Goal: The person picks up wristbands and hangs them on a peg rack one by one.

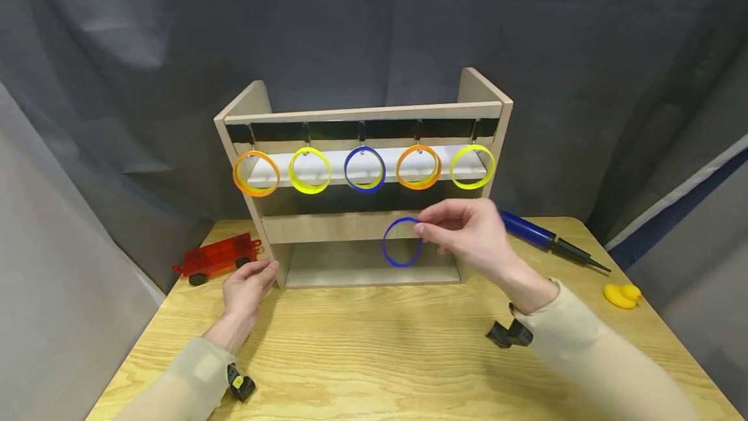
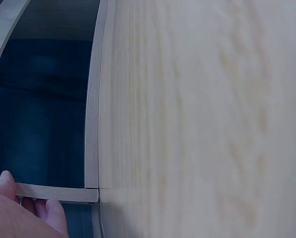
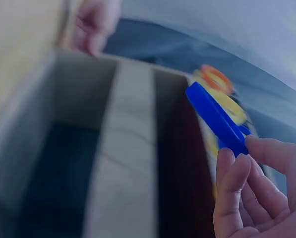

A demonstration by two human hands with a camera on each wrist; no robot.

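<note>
My right hand (image 1: 467, 232) pinches a thin blue ring (image 1: 384, 243) by its right edge, in front of the lower part of a small wooden shelf unit (image 1: 327, 229). In the right wrist view this blue ring (image 3: 214, 118) appears nearly edge-on between thumb and fingertips. My left hand (image 1: 248, 288) grips the unit's left side panel low down, thumb and fingers on either side of the board (image 2: 63, 192) in the left wrist view. Above, several rings hang from hooks on a black strip (image 1: 333, 130): orange (image 1: 236, 176), yellow (image 1: 300, 187), blue (image 1: 384, 174), orange (image 1: 399, 171) and yellow (image 1: 493, 167).
Left of the unit stands a red toy wagon (image 1: 216, 257) with black wheels. A blue tube with a black nozzle (image 1: 528, 230) lies at the right, and a yellow rubber duck (image 1: 621, 296) sits near the table's right edge. Grey curtains (image 1: 362, 25) hang behind the wooden table (image 1: 350, 343).
</note>
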